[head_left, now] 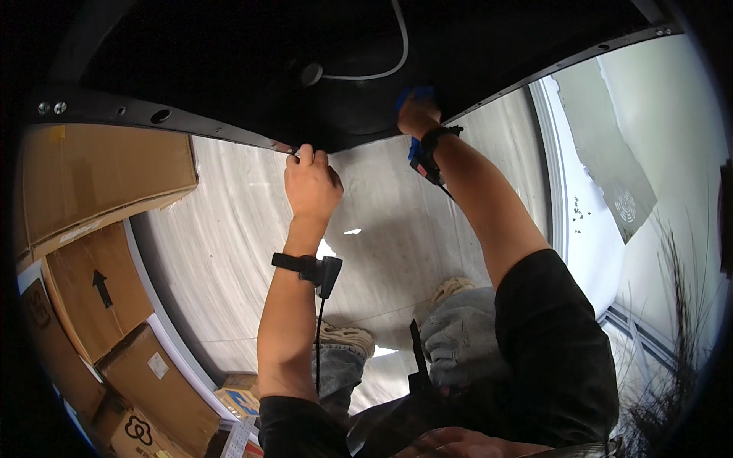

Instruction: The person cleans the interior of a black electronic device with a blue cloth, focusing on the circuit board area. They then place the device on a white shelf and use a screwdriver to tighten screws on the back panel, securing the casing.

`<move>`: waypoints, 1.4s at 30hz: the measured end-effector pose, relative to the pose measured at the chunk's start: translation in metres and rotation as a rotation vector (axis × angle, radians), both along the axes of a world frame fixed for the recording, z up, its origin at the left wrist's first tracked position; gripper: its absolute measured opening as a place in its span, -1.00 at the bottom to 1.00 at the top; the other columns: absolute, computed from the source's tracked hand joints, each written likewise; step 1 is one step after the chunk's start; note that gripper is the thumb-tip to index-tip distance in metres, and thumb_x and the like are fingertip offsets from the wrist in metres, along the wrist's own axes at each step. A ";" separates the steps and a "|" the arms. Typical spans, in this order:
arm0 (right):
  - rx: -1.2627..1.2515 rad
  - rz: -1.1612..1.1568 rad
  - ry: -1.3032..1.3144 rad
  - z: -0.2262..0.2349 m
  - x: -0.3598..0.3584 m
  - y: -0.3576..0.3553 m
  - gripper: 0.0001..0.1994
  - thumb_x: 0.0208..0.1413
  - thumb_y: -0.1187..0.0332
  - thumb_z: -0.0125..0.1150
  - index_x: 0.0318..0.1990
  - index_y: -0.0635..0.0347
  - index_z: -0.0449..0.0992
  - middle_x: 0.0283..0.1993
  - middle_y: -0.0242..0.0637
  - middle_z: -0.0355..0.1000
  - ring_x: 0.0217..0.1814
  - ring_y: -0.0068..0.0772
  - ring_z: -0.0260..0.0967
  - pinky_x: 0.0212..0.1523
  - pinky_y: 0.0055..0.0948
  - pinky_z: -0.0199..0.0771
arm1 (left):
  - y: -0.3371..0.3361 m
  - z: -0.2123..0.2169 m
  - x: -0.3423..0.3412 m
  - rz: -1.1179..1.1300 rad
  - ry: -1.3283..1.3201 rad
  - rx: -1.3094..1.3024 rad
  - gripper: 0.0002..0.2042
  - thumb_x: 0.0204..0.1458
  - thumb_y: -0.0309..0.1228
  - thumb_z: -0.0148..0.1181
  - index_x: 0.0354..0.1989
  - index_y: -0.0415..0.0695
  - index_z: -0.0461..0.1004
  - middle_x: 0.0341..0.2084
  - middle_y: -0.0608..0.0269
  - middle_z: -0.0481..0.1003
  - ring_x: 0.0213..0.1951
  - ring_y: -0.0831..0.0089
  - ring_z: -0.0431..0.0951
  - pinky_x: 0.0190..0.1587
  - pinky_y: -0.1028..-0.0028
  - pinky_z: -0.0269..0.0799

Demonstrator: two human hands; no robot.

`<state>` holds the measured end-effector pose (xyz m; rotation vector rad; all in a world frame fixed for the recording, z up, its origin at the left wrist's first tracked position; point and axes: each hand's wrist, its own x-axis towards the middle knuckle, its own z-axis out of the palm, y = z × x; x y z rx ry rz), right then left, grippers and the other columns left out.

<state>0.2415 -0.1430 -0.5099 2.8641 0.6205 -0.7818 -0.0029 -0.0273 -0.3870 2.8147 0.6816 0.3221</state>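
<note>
Black hard-edged casing (pixel 191 124), its rim pierced by round holes, is set above the pale, streaked floor (pixel 382 206). Its rim is touched by the curled fingers of the left hand (pixel 313 183); their tips are hidden, and whether anything is gripped cannot be told. A blue item (pixel 424 91) is partly covered by the right hand (pixel 418 117), whose finger closure is lost in shadow.

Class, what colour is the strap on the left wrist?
The strap is black, best seen in the head view.

A white cable (pixel 365 78) and round disc (pixel 311 74) rest on the black panel (pixel 229 61); beige shoes (pixel 452 289) stand on the pale floor (pixel 397 244).
</note>
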 end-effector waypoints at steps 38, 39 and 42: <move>0.267 0.377 0.114 0.057 -0.085 -0.013 -0.29 -0.02 0.47 0.18 0.35 -0.27 0.21 0.31 -0.07 0.24 0.29 0.10 0.22 0.27 0.01 0.22 | -0.003 0.016 0.002 0.043 0.317 -0.014 -0.70 -0.16 -0.40 0.20 -0.18 -0.15 0.53 -0.04 0.16 0.32 -0.14 0.08 0.46 -0.16 0.16 0.46; 0.269 0.349 0.178 0.070 -0.087 -0.014 -0.25 -0.03 0.49 0.19 0.37 -0.27 0.17 0.35 -0.07 0.21 0.33 0.09 0.18 0.31 -0.04 0.19 | -0.003 0.018 0.001 0.039 0.322 -0.010 -0.70 -0.16 -0.40 0.20 -0.18 -0.14 0.53 -0.04 0.16 0.32 -0.14 0.08 0.46 -0.16 0.16 0.46; 0.401 0.336 0.295 0.119 -0.091 -0.027 -0.24 -0.04 0.53 0.14 0.38 -0.21 0.15 0.43 -0.07 0.10 0.44 0.03 0.06 0.38 -0.12 0.10 | -0.002 0.019 -0.001 -0.019 0.343 0.005 -0.68 -0.16 -0.41 0.20 -0.15 -0.12 0.53 -0.03 0.20 0.32 -0.12 0.12 0.46 -0.14 0.20 0.44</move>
